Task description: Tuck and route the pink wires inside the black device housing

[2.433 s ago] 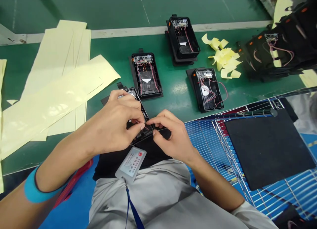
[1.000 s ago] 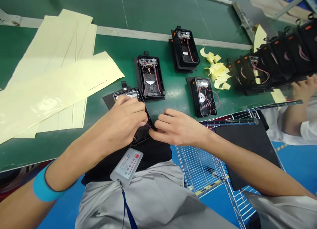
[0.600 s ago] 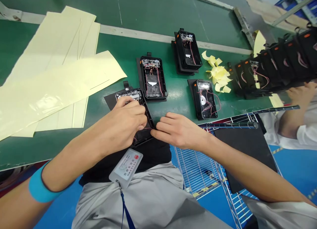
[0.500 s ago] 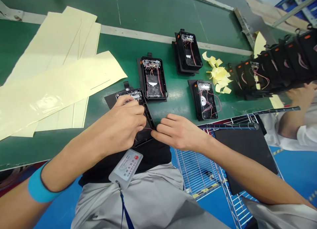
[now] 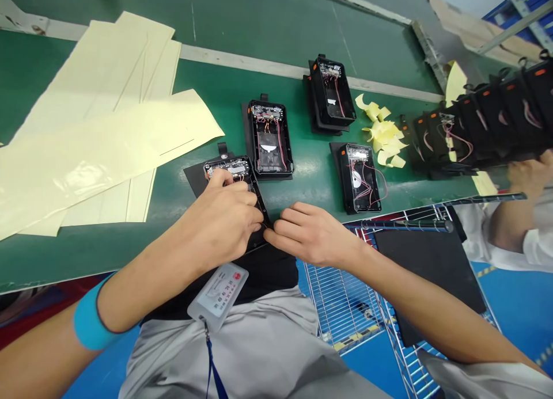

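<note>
I'm looking down on a green table crossed by a pale strip. Off to the right, I see a wire rack, a blue floor and distant blue shelving.

Green bench w/ black cases, yellow sheets
</note>
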Demonstrator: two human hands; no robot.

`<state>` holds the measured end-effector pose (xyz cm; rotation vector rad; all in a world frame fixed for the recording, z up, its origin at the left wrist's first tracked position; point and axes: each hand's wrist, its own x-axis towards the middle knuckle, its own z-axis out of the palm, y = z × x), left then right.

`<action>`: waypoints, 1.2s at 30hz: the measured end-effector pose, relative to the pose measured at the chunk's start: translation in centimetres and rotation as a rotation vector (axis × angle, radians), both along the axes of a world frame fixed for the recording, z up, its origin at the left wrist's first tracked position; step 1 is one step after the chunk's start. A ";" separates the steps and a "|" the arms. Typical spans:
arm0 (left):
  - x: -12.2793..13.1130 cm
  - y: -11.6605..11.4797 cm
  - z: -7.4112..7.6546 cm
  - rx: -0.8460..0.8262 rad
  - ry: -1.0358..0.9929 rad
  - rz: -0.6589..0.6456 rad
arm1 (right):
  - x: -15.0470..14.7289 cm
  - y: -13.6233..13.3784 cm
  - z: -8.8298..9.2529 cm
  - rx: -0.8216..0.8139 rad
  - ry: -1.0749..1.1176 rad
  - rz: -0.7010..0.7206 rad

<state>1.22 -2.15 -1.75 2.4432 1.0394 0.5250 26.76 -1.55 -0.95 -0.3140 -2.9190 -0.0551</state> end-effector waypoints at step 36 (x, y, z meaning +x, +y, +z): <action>1.2 -0.8 -0.2 -0.038 0.051 0.063 | 0.1 1.4 0.9 -0.006 -0.085 0.051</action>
